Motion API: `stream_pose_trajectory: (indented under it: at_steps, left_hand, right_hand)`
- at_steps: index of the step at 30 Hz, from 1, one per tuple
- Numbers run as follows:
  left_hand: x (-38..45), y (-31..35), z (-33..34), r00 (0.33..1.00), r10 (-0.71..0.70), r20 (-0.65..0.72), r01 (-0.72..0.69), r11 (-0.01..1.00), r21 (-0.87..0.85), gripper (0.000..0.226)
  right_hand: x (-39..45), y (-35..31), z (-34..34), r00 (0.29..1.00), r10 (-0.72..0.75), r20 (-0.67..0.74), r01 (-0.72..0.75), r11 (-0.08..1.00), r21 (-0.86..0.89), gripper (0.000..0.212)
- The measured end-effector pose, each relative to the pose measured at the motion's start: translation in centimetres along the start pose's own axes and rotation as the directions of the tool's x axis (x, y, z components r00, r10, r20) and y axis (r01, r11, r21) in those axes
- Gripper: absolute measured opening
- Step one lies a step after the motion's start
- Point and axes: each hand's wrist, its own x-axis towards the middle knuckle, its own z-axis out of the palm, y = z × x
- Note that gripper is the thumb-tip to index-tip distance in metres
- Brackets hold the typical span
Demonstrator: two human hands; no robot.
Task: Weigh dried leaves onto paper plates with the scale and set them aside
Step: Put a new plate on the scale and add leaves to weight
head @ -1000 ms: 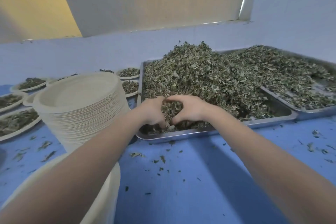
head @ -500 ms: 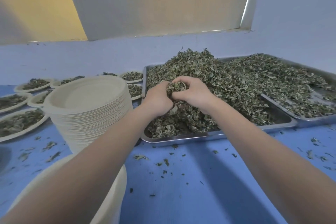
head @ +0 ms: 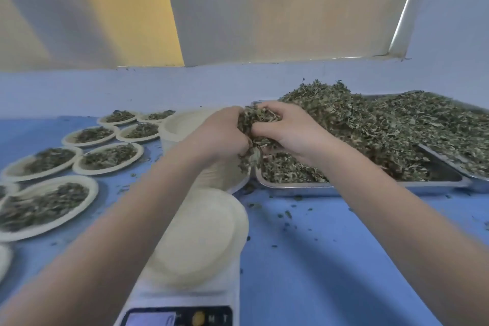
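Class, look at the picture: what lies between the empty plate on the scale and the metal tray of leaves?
In the head view, blue table with scattered leaf crumbs separates the empty plate from the tray; nothing else lies there.

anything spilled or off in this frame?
Yes. Dried leaf crumbs lie scattered on the blue tabletop, in front of the steel tray. Bits hang from the handful of dried leaves that the left hand and right hand hold above the tray's near-left corner.
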Motion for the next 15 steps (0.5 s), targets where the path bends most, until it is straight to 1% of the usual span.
stream_pose_trajectory:
  at_steps: [3, 6, 7, 8, 9, 10, 11, 12, 13, 15]
  left_hand:
    - [-3.3, -2.2, -2.9, 0.998, -0.066, 0.023, 0.067, 0.997, -0.031, 0.031]
    - [-5.9, -4.6, -4.4, 0.989, -0.137, 0.061, 0.134, 0.990, 0.038, 0.034]
    - [-6.7, -5.4, -4.4, 0.982, -0.155, 0.108, 0.152, 0.988, 0.041, 0.038]
    - [-7.4, -6.3, -4.3, 0.970, -0.176, 0.169, 0.172, 0.984, 0.036, 0.045]
    - [-7.9, -7.1, -4.3, 0.954, -0.203, 0.221, 0.197, 0.979, 0.050, 0.054]
    - [-8.6, -8.0, -4.3, 0.938, -0.234, 0.254, 0.222, 0.972, 0.075, 0.064]
    - [-8.9, -8.6, -4.4, 0.932, -0.250, 0.264, 0.234, 0.968, 0.090, 0.073]
    - [-9.2, -9.2, -4.6, 0.935, -0.252, 0.251, 0.239, 0.968, 0.082, 0.078]
    - [-9.4, -9.7, -4.9, 0.946, -0.240, 0.219, 0.233, 0.971, 0.060, 0.080]
    - [-9.7, -10.4, -5.3, 0.969, -0.202, 0.140, 0.203, 0.979, 0.012, 0.077]
  right_hand:
    - [-1.5, -1.2, 4.2, 0.996, -0.032, 0.083, 0.031, 0.999, 0.008, 0.030]
    - [-2.9, -1.0, 7.4, 0.987, -0.058, 0.148, 0.061, 0.998, -0.019, 0.022]
    - [-3.2, -0.6, 8.0, 0.982, -0.046, 0.183, 0.062, 0.995, -0.084, 0.021]
    - [-3.5, -0.1, 8.3, 0.974, -0.027, 0.226, 0.076, 0.974, -0.212, 0.024]
    - [-3.7, 0.3, 8.4, 0.959, 0.001, 0.283, 0.115, 0.913, -0.391, 0.031]
    - [-4.0, 0.7, 8.4, 0.939, 0.051, 0.340, 0.159, 0.812, -0.562, 0.040]
    - [-4.2, 0.8, 8.1, 0.925, 0.091, 0.368, 0.200, 0.708, -0.677, 0.053]
    - [-4.5, 0.7, 7.9, 0.926, 0.100, 0.363, 0.214, 0.652, -0.728, 0.061]
    - [-4.6, 0.6, 7.8, 0.937, 0.064, 0.343, 0.222, 0.647, -0.729, 0.063]
    - [-4.5, 0.4, 7.7, 0.958, -0.058, 0.282, 0.244, 0.683, -0.688, 0.057]
